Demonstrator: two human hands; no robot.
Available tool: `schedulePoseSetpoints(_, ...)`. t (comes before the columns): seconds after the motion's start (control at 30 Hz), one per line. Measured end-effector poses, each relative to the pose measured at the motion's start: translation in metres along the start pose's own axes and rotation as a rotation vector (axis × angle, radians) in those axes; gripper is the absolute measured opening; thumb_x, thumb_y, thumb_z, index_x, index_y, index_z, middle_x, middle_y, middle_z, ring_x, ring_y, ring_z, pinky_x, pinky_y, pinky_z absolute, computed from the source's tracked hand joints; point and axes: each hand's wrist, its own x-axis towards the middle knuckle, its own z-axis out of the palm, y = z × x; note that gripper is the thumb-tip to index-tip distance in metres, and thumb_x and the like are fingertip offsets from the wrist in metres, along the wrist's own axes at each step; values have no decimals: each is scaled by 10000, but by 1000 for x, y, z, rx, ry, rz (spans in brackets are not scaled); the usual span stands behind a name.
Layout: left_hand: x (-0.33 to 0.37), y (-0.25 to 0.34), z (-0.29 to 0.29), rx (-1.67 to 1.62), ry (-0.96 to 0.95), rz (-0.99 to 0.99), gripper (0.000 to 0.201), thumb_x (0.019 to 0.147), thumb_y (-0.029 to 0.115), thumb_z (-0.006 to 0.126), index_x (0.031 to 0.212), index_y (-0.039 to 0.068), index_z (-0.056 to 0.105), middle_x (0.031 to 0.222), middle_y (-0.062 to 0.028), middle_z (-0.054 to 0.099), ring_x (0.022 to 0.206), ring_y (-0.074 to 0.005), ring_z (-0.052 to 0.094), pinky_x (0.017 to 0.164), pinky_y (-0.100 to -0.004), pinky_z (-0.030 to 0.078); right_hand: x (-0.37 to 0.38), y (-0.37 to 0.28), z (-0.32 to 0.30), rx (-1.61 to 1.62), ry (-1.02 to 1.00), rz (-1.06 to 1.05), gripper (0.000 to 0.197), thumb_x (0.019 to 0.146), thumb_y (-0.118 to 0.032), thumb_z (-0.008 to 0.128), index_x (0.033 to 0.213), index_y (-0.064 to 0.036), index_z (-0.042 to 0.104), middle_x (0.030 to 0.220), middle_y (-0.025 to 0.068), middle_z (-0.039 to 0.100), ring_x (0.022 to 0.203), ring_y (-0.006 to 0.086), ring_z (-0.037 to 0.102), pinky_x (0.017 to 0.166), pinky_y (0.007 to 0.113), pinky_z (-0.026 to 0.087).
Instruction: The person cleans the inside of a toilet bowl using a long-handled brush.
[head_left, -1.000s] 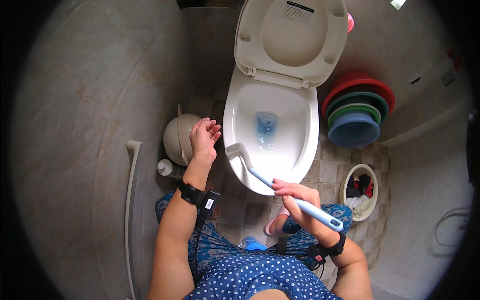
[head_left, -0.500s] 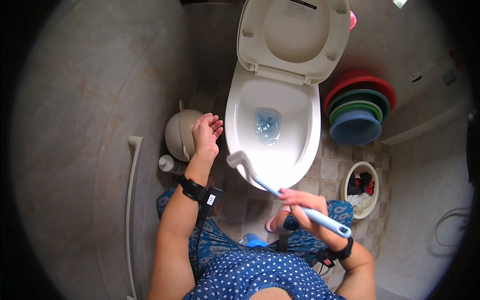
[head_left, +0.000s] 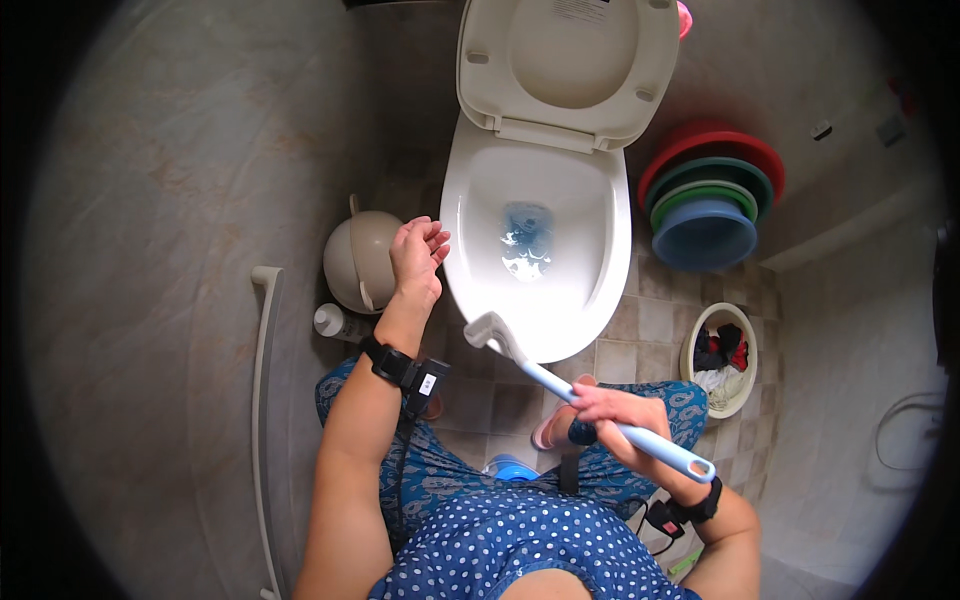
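Observation:
My right hand [head_left: 622, 418] is wrapped around the light blue handle of a toilet brush [head_left: 545, 380]. The grey-white brush head points away from me and shows at the front left rim of the white toilet [head_left: 605, 285]; whether it touches the rim I cannot tell. Blue-tinted water lies in the bowl, and the seat and lid [head_left: 560, 130] stand raised behind it. Beside the bowl's left edge, my left hand [head_left: 418, 258] is empty, its fingers loosely bent and apart.
On the left are a round beige bin [head_left: 345, 255], a white bottle [head_left: 338, 322] and a wall-side grab rail [head_left: 262, 400]. Nested basins [head_left: 705, 240] stand at right, near a cream basket of clothes [head_left: 690, 370]. Something blue [head_left: 512, 468] sits on the floor between my legs.
The toilet brush has shifted slightly toward me and to the right relative to the bowl. The whole view has tilted a little. My left hand stays beside the rim.

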Motion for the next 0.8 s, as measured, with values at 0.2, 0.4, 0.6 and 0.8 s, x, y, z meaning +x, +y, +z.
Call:
schedulePoseSetpoints(0.2, -3, -4, 10, 4, -27, -13, 209, 856, 106, 539, 1058, 51, 524, 921, -61, 601, 772, -162, 598, 675, -284, 481, -21, -7, -8, -61, 34, 80, 166, 727, 25, 550, 841, 33, 671, 976, 186, 695, 1024, 301, 664, 919, 364, 513)
schedulePoseSetpoints(0.4, -2, -16, 15, 25, -60, -37, 215, 849, 97, 536, 1058, 52, 514, 926, -71, 598, 767, -165, 593, 672, -286, 481, 4, 3, 15, -26, 63, -71, 173, 754, 23, 565, 892, 27, 668, 992, 171, 694, 1040, 290, 659, 909, 349, 515)
schedulePoseSetpoints(0.6, -5, -14, 11, 29, -71, -21, 220, 841, 100, 536, 1054, 47, 514, 927, -72, 594, 766, -168, 593, 670, -292, 481, -37, -5, -11, -64, 66, 94, 170, 732, 17, 557, 853, 25, 678, 979, 185, 695, 1004, 295, 671, 913, 363, 516)
schedulePoseSetpoints(0.8, -1, -23, 15, 58, -72, -40, 217, 837, 96, 531, 1048, 44, 517, 918, -75, 596, 754, -167, 599, 645, -280, 483, 3, 7, 24, -18, 66, -89, 175, 744, 8, 588, 900, 20, 667, 992, 176, 693, 1063, 295, 647, 924, 374, 510)
